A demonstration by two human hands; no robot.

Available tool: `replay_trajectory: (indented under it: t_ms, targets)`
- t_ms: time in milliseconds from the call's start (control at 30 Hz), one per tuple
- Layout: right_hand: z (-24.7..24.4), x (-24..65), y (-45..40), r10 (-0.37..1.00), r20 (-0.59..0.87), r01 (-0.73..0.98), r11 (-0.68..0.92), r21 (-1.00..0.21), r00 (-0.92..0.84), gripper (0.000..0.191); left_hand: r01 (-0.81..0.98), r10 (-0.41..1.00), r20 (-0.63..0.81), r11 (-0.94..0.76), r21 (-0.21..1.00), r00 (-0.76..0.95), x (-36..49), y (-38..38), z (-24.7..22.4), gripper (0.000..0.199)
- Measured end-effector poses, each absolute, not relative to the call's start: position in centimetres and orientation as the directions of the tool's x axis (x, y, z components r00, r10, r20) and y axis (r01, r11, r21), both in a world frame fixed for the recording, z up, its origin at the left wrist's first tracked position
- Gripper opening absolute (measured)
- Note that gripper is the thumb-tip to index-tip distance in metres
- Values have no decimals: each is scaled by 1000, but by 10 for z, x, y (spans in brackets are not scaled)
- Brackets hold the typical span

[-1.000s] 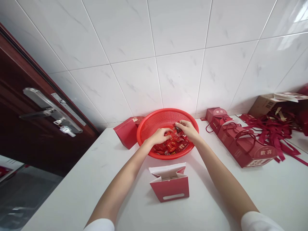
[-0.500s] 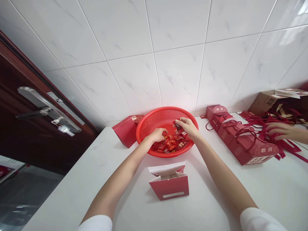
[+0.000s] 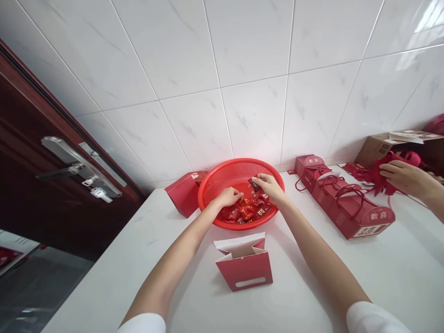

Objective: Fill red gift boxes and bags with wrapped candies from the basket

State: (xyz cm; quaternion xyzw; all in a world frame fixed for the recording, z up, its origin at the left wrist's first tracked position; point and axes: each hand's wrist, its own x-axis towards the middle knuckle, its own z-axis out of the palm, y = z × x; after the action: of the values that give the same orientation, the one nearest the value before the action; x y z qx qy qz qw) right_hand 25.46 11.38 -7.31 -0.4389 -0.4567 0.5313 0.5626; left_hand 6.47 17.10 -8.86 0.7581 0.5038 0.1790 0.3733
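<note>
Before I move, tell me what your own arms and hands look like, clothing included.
The left hand and right hand are ungloved, with no watch or bracelet visible at the wrists. The forearms are bare. At the bottom of the picture, the left sleeve and right sleeve are white, with no markings showing.

A round, red plastic basket with perforated walls (image 3: 239,172) stands on the white desk (image 3: 138,259), near white marbled tiles (image 3: 255,108). The right grip (image 3: 270,187) pinches a small dark-wrapped packet (image 3: 255,185) above shiny red-wrapped sweets (image 3: 247,212); the left grip (image 3: 229,198) reaches in among them, its fingertips partly hidden. An open red paper box (image 3: 245,272) stands nearer. To the right, red cardboard boxes with cord handles (image 3: 357,212) form a row; beyond, another person's hand (image 3: 409,179) holds dark red ribbons (image 3: 383,178).
</note>
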Motion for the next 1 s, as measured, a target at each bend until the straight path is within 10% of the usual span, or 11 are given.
replay_trajectory:
  t_ms: [467, 1000]
  targets:
    - [-48, 250, 100, 994, -28, -403, -67, -913, -103, 40, 95, 893, -124, 91, 991, 434, 67, 140, -40, 41]
    - [6, 229, 23, 933, 354, -217, 334, -917, -61, 30, -152, 942, 57, -6, 988, 330, 63, 46, 10, 38]
